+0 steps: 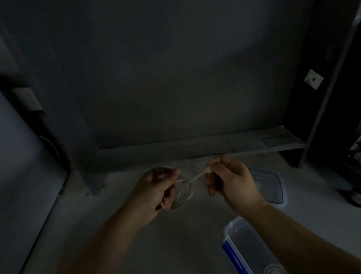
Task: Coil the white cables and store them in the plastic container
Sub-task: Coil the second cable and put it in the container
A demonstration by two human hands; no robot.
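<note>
- Dim room, grey floor (182,243) under me, a low shelf (197,150) against the wall ahead.
- My left hand (155,192) is closed round a coil (182,197) of white cable, several loops hanging from my fingers just above the floor.
- My right hand (231,180) pinches the cable's free end near the plug, and a short length runs taut between my two hands, which are near each other but not touching.
- I judge I am at the end of the coiling step: almost all the cable is in loops and only the tail is left.
- Next I need to lay or wrap that tail into the coil without letting the loops spring apart, then carry it down and right to the box.
- My box (247,252), clear with a blue clip, sits open at lower right by my right forearm; a pale coil (274,271) already lies in it.
- Its lid (270,186) lies flat on the floor just beyond my right hand, apart from the box.
</note>
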